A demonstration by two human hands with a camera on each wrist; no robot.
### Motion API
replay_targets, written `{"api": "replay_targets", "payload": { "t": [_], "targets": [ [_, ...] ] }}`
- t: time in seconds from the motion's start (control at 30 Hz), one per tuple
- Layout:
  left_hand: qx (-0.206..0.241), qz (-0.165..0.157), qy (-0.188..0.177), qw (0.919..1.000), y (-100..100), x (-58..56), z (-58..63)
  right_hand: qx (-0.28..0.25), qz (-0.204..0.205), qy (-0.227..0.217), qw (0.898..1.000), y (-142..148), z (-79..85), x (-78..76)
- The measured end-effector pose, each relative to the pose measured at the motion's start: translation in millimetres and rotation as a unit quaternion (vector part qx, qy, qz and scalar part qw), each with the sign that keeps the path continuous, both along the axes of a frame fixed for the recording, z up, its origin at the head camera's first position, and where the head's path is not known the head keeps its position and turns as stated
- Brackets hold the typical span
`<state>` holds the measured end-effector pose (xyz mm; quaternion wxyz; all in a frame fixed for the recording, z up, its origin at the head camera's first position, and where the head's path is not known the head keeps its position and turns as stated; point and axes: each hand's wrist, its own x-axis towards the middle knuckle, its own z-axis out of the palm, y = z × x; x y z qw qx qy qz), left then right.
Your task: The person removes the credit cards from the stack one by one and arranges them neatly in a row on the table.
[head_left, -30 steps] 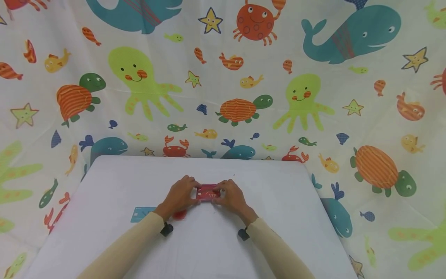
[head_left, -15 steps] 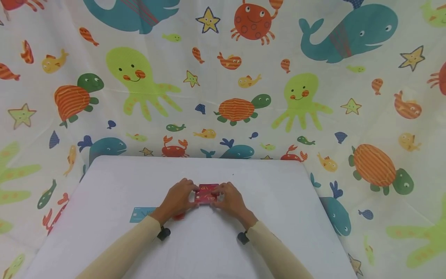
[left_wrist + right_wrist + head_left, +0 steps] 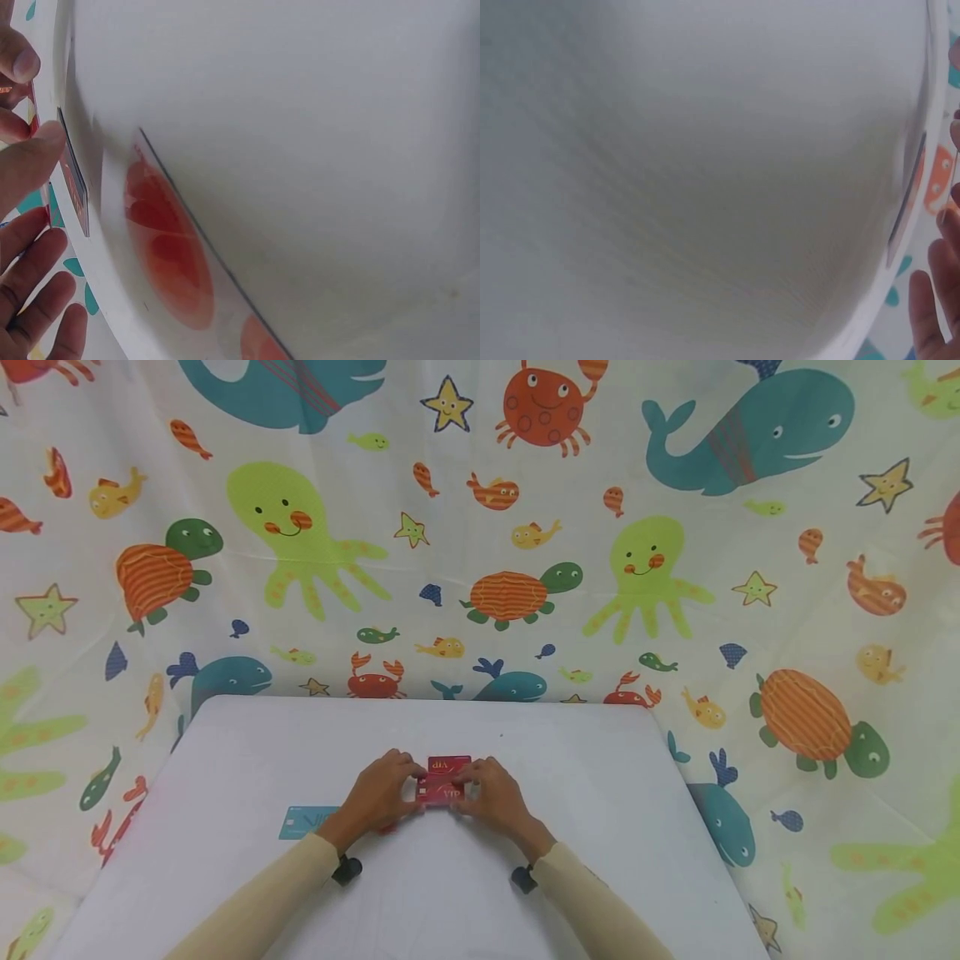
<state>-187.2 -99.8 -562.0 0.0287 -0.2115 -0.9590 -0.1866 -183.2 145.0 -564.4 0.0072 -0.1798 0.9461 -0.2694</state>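
Note:
A red card [image 3: 440, 793] lettered "VIP" is pinched at its two short ends, by my left hand [image 3: 378, 789] on one side and my right hand [image 3: 495, 795] on the other. Just behind it, partly covered, shows a second red card [image 3: 450, 763] whose "VIP" reads upside down. The left wrist view has my left thumb [image 3: 45, 142] overlapping the end of a thin dark-edged card [image 3: 75, 184], with the other fingers spread below. At the edge of the right wrist view, fingers of my right hand [image 3: 945, 277] appear close to a card's edge.
A blue card [image 3: 303, 821] lies to the left, its right end behind my left wrist. Beneath that wrist is a pale card with red oval shapes [image 3: 169, 247], mostly hidden from the head view. A patterned sea-animal cloth [image 3: 480, 552] hangs behind the white table [image 3: 585, 760].
Both hands have drawn the front red card toward me and slightly left. The second red card behind it has come into sight. More of the blue card shows.

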Motion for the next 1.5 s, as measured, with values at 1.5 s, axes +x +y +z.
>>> {"api": "replay_targets", "payload": {
  "t": [1.5],
  "targets": [
    [0.006,0.005,-0.017,0.9998,-5.2,25.8,-7.9,0.03,0.03,-0.009,0.999,-6.0,-5.9,17.6]
  ]
}}
